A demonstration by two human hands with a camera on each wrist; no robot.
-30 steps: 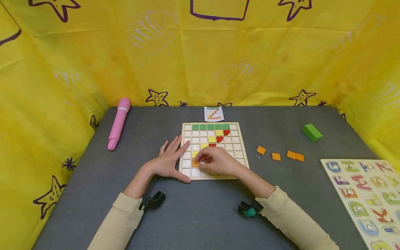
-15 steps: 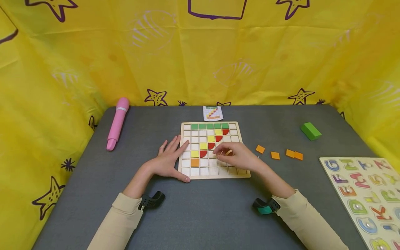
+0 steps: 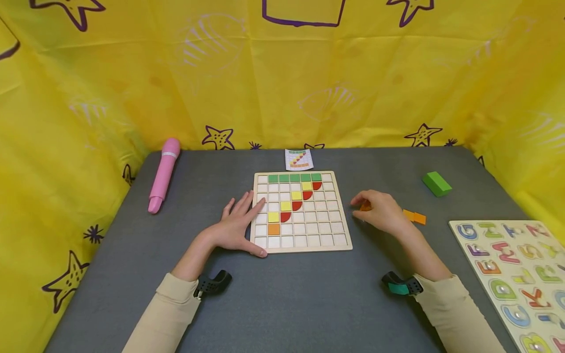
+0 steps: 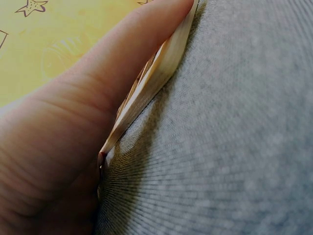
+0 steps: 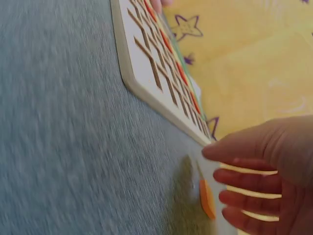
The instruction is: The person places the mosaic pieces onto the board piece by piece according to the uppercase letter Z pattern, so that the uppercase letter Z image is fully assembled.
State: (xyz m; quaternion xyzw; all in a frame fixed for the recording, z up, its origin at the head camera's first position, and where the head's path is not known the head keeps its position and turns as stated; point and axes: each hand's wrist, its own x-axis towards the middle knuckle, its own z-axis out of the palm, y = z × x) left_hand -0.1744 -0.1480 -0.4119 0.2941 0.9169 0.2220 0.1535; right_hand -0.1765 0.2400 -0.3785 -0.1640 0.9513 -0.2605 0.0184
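The wooden grid board (image 3: 328,240) lies flat, with a row of green square tiles (image 3: 295,178) along its far side. A diagonal of yellow squares and red rounded pieces (image 3: 307,195) runs down to one orange square (image 3: 273,229). My left hand (image 3: 234,223) rests with spread fingers on the board's left edge, thumb at the near corner. Right of the board, my right hand (image 3: 381,211) is low over a loose orange tile (image 3: 365,207). In the right wrist view that tile (image 5: 207,198) lies on the table by the fingertips, thumb and fingers apart.
Two more orange tiles (image 3: 414,216) lie right of my right hand, a green block (image 3: 437,184) behind them. A letter puzzle board (image 3: 481,260) sits at the right edge. Behind the grid is a pattern card (image 3: 298,160); a pink microphone-shaped object (image 3: 163,174) lies far left.
My right hand has left the board's orange square and moved right, off the grid, to the loose orange tiles. My left hand has stayed on the board's edge.
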